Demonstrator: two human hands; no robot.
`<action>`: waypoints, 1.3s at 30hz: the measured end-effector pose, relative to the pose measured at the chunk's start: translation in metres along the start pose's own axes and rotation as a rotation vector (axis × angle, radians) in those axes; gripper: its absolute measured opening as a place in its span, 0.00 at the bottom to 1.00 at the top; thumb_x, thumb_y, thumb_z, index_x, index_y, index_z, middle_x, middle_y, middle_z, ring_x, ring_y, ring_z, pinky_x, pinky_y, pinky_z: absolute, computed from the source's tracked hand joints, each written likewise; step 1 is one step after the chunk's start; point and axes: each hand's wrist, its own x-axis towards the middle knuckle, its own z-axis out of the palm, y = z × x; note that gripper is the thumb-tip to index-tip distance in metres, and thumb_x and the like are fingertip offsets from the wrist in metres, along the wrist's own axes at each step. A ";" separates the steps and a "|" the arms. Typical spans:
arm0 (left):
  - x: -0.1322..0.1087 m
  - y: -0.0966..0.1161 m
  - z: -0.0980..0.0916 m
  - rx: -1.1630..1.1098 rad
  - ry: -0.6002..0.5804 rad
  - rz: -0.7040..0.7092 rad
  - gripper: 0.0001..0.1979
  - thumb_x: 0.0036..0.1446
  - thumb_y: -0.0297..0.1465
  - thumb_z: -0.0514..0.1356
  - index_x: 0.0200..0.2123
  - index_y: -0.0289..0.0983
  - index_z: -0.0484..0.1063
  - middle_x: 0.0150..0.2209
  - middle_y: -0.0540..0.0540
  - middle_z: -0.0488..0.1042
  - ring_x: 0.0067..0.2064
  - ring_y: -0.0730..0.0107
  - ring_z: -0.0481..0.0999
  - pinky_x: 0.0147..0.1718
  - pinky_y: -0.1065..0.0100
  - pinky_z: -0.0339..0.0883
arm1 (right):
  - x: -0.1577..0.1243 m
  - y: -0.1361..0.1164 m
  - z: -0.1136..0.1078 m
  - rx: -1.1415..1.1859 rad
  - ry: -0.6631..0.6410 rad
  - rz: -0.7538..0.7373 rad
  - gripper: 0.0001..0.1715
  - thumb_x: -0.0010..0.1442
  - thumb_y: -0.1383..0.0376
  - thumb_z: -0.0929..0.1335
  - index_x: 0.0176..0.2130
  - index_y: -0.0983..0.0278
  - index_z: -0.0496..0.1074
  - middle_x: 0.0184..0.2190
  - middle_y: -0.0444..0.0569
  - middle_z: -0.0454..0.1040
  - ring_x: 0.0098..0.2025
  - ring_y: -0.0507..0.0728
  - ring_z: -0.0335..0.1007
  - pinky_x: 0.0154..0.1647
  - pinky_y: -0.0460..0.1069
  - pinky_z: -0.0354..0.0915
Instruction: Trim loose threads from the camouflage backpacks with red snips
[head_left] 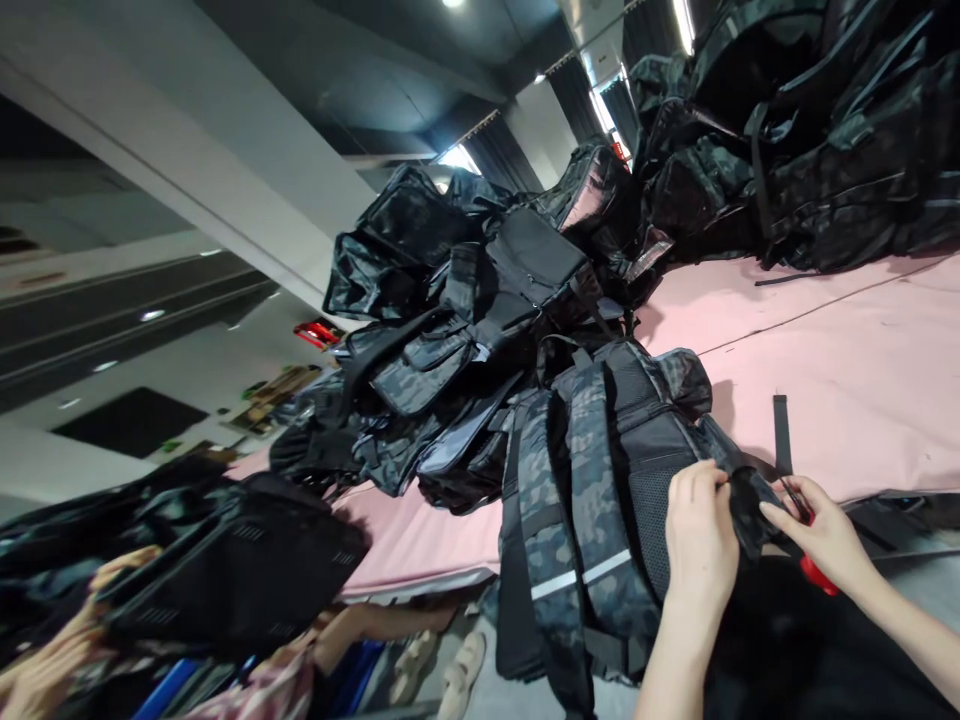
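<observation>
A dark camouflage backpack (592, 500) with grey reflective strips hangs over the near edge of a pink-covered table (847, 360). My left hand (697, 540) is closed, pinching the fabric at the backpack's black mesh top. My right hand (821, 535) is closed round a small red-handled tool (817, 575), likely thread snips, with its tip at the same bit of fabric. A loose black strap (781, 432) lies on the table just beyond my right hand.
Several more black and camouflage backpacks are heaped in a pile (457, 340) at the middle of the table and in another stack (810, 130) at the back right. At lower left, another person's hands (112, 580) hold a black bag (240, 570).
</observation>
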 end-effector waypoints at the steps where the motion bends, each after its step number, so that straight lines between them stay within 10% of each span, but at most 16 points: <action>1: -0.004 -0.002 -0.006 -0.055 0.000 -0.029 0.08 0.60 0.22 0.52 0.37 0.36 0.70 0.42 0.43 0.75 0.46 0.64 0.73 0.46 0.61 0.71 | -0.003 0.000 -0.003 -0.003 -0.017 0.017 0.28 0.53 0.46 0.70 0.43 0.63 0.66 0.40 0.50 0.73 0.44 0.58 0.71 0.46 0.50 0.69; 19: -0.026 0.003 0.012 0.245 -0.096 -0.132 0.07 0.57 0.22 0.55 0.29 0.36 0.68 0.30 0.46 0.69 0.33 0.64 0.70 0.32 0.65 0.64 | -0.065 -0.014 -0.015 -0.124 -0.185 0.004 0.18 0.64 0.51 0.64 0.49 0.57 0.63 0.36 0.45 0.72 0.36 0.54 0.70 0.37 0.45 0.67; 39: -0.029 -0.002 0.017 0.074 -0.034 -0.177 0.08 0.61 0.25 0.52 0.29 0.37 0.66 0.30 0.47 0.68 0.34 0.68 0.70 0.33 0.67 0.64 | -0.061 -0.014 0.006 0.130 -0.249 0.020 0.14 0.64 0.54 0.63 0.42 0.61 0.66 0.35 0.48 0.70 0.38 0.55 0.69 0.41 0.47 0.68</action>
